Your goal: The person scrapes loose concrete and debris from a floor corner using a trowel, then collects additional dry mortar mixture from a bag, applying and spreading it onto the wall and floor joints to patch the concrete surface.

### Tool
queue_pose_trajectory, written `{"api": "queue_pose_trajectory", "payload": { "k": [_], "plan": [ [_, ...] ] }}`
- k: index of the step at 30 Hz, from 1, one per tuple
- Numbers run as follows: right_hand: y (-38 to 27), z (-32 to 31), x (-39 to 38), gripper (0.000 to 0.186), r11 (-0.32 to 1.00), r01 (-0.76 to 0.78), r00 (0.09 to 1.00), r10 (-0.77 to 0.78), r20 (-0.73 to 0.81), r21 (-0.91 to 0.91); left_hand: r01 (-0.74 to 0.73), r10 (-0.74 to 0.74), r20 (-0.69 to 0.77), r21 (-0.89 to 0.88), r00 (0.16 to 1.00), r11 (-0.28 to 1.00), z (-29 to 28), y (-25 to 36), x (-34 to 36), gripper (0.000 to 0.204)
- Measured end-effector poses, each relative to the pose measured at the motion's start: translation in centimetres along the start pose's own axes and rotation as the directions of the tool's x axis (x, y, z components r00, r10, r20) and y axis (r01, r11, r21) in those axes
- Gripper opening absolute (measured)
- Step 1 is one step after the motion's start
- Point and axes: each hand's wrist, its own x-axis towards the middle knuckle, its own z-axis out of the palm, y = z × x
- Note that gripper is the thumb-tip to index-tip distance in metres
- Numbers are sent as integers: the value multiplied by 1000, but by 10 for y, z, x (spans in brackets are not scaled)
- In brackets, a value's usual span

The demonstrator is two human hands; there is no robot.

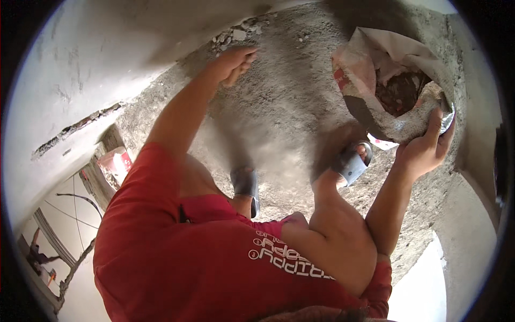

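A pale woven sack (370, 88) with a red and a dark patch stands at the far right, its mouth spread wide. Dark debris (399, 92) lies inside it. My right hand (426, 147) grips the near right side of the sack's rim, fingers over the edge. Out over the rough floor on the left, my left hand (236, 65) is closed with curled fingers; whatever it may hold is hidden. Beyond that hand, broken pale rubble (239, 35) lies along the foot of the wall.
Dusty, gritty concrete floor (284, 96) runs between the plastered left wall (107, 48) and the right wall (480, 91). My feet, in dark slides (245, 185), are planted there. A red-and-white package (115, 165) rests by a wooden piece at left.
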Motion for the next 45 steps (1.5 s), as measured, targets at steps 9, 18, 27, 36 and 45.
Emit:
{"api": "queue_pose_trajectory", "payload": {
  "k": [9,18,27,36,45],
  "plan": [
    [6,3,-6,46,997,16,1000,-17,12,71,36,-48,-19,-420,999,907,14,-55,6,29],
    [4,4,-4,44,1000,17,1000,-17,-26,-4,26,66,-219,391,974,920,-35,-75,-33,38],
    [5,13,-8,41,997,58,998,-60,-27,-56,261,251,-326,930,911,260,-63,-83,-41,52],
    [13,6,-6,44,997,31,999,-32,8,65,351,262,-360,933,895,83,-117,-29,13,54],
    [13,4,-5,37,992,98,995,-100,13,73,331,502,-257,942,826,-63,-80,1,-27,47]
  ]
}}
